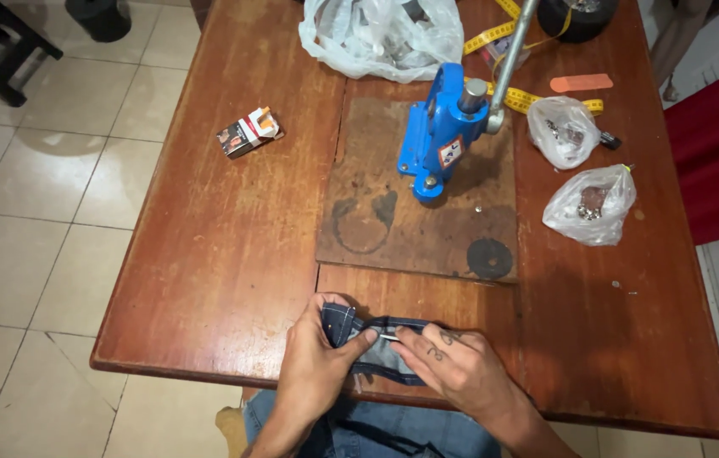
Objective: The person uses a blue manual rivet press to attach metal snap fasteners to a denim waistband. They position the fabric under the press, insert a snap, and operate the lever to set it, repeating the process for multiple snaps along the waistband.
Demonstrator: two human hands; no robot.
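At the frame's bottom centre, our left hand (315, 366) and right hand (453, 365) pinched the denim (376, 339) against the table (207, 254) edge; loosened fingers might have let it slide off.

At 6 o'clock I see the left hand (313, 360) and right hand (453, 365) pinching a dark denim piece (376, 339) on the wooden table (224, 254), with the blue hand press (437, 136) at 12 o'clock.

Warm, even indoor light, soft glare on the floor tiles (54, 144), sharp focus, slight wide-angle bending at edges.
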